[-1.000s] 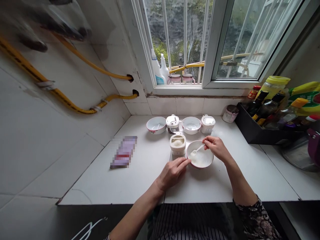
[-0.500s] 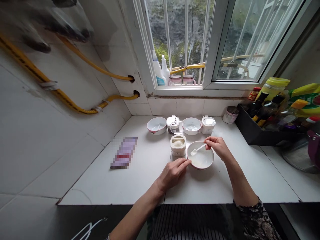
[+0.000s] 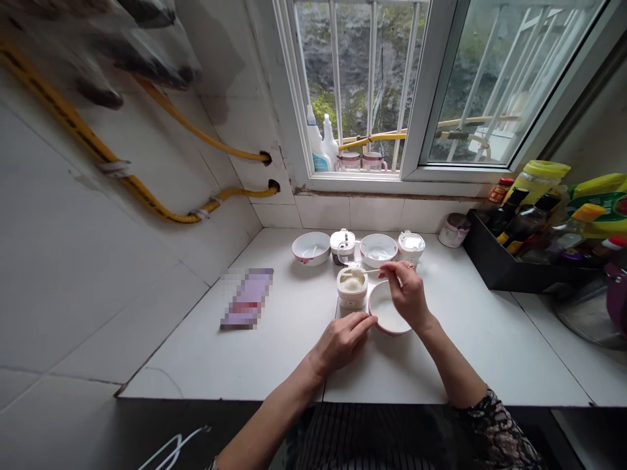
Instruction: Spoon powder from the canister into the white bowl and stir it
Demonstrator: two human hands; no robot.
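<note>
On a broad white desk, a round, glossy white bowl [image 3: 385, 308] with a pink rim sits midway between the front and back edges. The left hand [image 3: 347, 338] touches it; whether that grip pinches cannot be told. Beside it, nearer the back edge, stands an open, squarish cream canister [image 3: 352, 298]. The right hand [image 3: 406, 295] pinches a slender, plastic-looking white spoon [image 3: 371, 271] at the canister's mouth.

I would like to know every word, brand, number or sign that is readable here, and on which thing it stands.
None can be read.
Yellow pipe: dark markings, too blurred.
Yellow-green bag: print too blurred.
Window bottle: blue label too small.
Red-capped jar: label too small.
Dark bottle: label too blurred.
Purple item: pixelated.
Nearest bowl, open tub: no lettering visible.
</note>
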